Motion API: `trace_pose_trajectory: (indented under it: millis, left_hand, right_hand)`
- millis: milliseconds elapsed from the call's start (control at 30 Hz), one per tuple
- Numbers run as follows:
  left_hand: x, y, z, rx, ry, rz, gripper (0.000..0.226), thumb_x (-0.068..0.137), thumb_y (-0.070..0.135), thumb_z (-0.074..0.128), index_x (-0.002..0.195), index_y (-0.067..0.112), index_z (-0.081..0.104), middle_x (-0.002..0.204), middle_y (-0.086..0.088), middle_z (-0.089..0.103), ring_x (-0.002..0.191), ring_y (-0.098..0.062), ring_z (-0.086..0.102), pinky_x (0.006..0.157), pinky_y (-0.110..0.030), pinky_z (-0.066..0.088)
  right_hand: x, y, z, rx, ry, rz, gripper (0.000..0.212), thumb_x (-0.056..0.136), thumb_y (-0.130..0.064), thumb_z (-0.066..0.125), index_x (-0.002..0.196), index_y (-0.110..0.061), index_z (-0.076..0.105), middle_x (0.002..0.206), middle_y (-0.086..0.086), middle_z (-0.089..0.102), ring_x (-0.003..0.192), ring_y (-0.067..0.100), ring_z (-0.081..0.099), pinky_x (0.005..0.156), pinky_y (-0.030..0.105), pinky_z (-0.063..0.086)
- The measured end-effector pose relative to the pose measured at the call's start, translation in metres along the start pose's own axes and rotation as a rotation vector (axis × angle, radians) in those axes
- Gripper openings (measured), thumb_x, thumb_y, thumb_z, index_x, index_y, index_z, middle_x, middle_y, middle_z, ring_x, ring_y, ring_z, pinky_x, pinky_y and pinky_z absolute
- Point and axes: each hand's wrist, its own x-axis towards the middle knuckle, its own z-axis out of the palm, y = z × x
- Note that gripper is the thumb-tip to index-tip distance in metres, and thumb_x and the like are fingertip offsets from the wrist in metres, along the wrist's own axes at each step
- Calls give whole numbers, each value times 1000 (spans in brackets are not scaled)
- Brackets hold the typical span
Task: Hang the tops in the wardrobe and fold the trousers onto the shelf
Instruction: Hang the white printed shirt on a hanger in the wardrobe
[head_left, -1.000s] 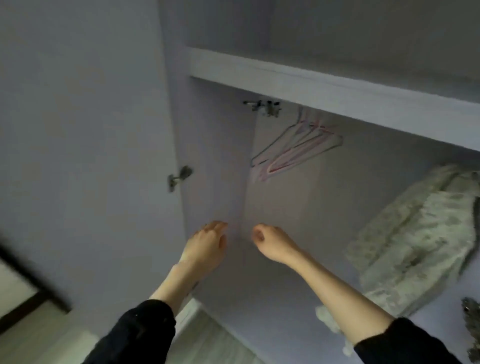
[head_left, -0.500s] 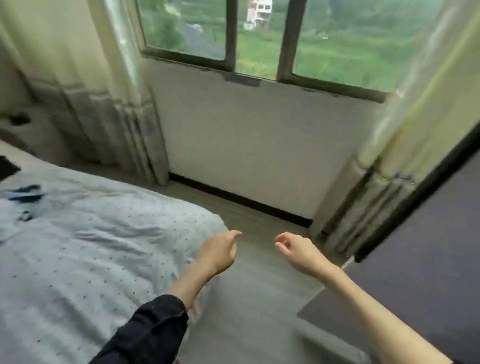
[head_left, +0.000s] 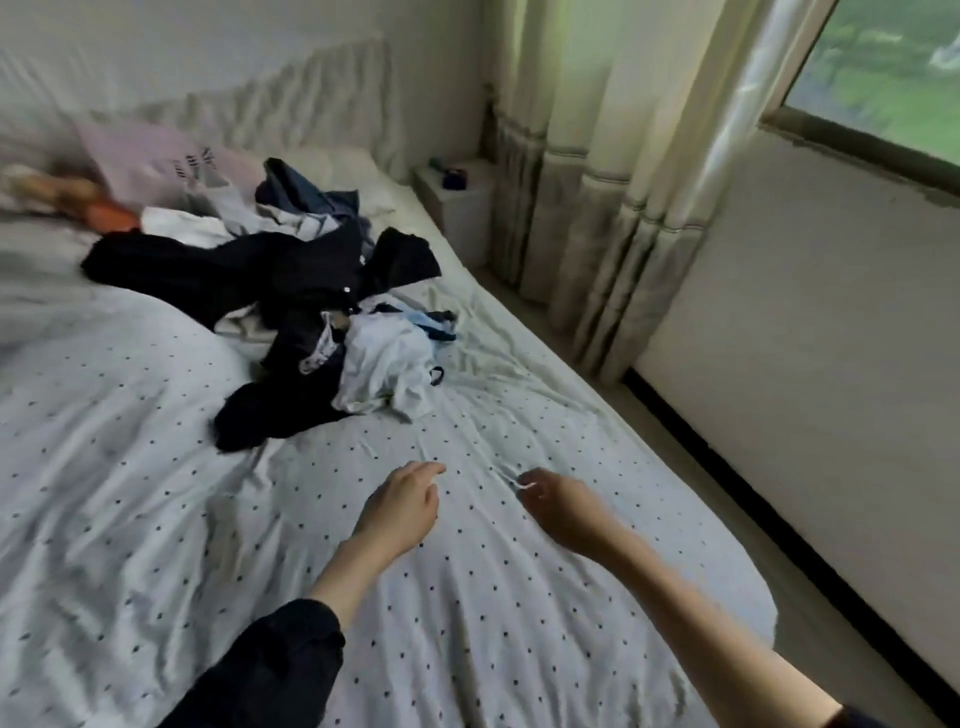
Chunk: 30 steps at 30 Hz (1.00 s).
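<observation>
A heap of clothes (head_left: 311, 291) lies on the bed (head_left: 156, 493), mostly black garments with a white top (head_left: 384, 369) at its near right and blue-grey pieces (head_left: 306, 202) at the back. My left hand (head_left: 402, 512) and my right hand (head_left: 563, 512) hover over the dotted sheet, well short of the heap. Both hold nothing, their fingers loosely curled. The wardrobe is out of view.
A pink pillow (head_left: 156, 166) and an orange object (head_left: 104, 213) lie at the bed's head. A small bedside table (head_left: 457, 197) stands by the curtains (head_left: 597, 182). To the right a strip of floor (head_left: 753, 509) runs along the wall under the window (head_left: 883, 78).
My view has swung left from the wardrobe, past the window, to the bed with the heap of clothes. Both hands stay empty in front of me.
</observation>
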Motion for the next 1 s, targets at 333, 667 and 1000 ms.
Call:
trace_pose_trajectory:
  millis: [333,667,1000]
  left_hand:
    - [134,-124,-35,74,93,-183,43,98,15,37,141,19,36,144,2,36,128,-19,39,96,-29,37]
    - [257,-171,-23,145,116,-318,47,92,43,52,131,18,48,130,-4,52,121,-26,42,89,-37,39]
    - [201,-124,-19,-167,184,-12,15,96,18,44,90,6,50,93,-15,60,87,-32,55,67,-32,33]
  right_hand:
    - [168,-69,33,1,-39,-84,33,99,-23,43,130,-18,52,124,2,63,111,20,60,93,29,45]
    - [256,-68,45,131,29,-17,32,98,-20,44,129,-18,52,119,2,65,112,15,59,86,22,42]
    - [245,-59,37,300,155,35,28,96,-19,50,122,-13,58,114,3,66,109,15,60,80,16,38]
